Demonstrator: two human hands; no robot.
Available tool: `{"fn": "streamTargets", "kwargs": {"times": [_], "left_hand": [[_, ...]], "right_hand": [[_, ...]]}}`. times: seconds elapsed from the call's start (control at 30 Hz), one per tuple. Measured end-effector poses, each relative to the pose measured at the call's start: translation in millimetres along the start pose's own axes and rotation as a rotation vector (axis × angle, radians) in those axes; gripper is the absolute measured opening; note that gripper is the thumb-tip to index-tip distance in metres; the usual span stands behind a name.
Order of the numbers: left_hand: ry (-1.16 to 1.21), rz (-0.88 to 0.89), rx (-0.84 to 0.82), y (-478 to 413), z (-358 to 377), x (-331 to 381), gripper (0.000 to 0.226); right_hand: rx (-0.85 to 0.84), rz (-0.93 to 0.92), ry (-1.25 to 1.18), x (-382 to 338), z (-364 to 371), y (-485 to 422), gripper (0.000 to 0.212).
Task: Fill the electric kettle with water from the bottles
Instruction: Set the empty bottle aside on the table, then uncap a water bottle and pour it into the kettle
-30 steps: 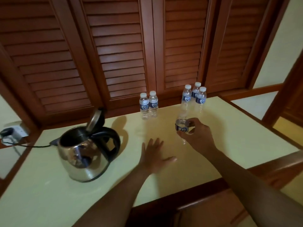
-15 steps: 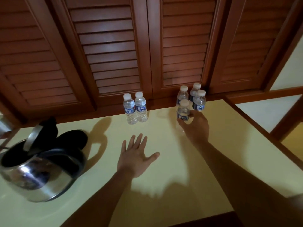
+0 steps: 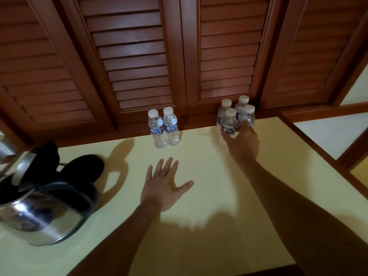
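Yellow tabletop: right hand grips an upright bottle (cap up), left hand flat, fingers spread.

The kettle stands at the surface's left. A pair of bottles stands at the back centre; four bottles cluster at the back right.

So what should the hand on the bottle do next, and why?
Probably let go. The right hand has the capped bottle standing on the table beside three others, far from the open kettle, and it looks empty. Then reach for one of the two full bottles.
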State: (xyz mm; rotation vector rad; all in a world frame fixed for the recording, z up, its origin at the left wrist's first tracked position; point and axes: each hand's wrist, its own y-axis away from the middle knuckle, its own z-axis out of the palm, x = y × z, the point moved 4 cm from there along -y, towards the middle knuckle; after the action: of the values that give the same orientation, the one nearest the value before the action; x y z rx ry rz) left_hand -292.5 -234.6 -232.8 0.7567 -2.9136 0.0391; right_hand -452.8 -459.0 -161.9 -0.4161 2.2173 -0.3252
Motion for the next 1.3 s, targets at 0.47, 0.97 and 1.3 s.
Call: {"fn": "streamTargets", "kwargs": {"times": [0.47,0.97,1.3], "left_hand": [[0.018,-0.115,0.045,-0.6,-3.6,-1.6,0.098],[0.028,-0.127,0.018,-2.6,-2.3,-2.8,0.098],[0.052,-0.141,0.015,-3.5,-3.6,-4.0,0.099]], "right_hand": [[0.143,-0.247,-0.118,-23.1,3.3,46.9,0.044],[-0.290,-0.367,-0.323,-137.5,104.1,-11.3,0.050],[-0.261,-0.469,-0.229,-136.1,81.8,-5.6,0.031]]}}
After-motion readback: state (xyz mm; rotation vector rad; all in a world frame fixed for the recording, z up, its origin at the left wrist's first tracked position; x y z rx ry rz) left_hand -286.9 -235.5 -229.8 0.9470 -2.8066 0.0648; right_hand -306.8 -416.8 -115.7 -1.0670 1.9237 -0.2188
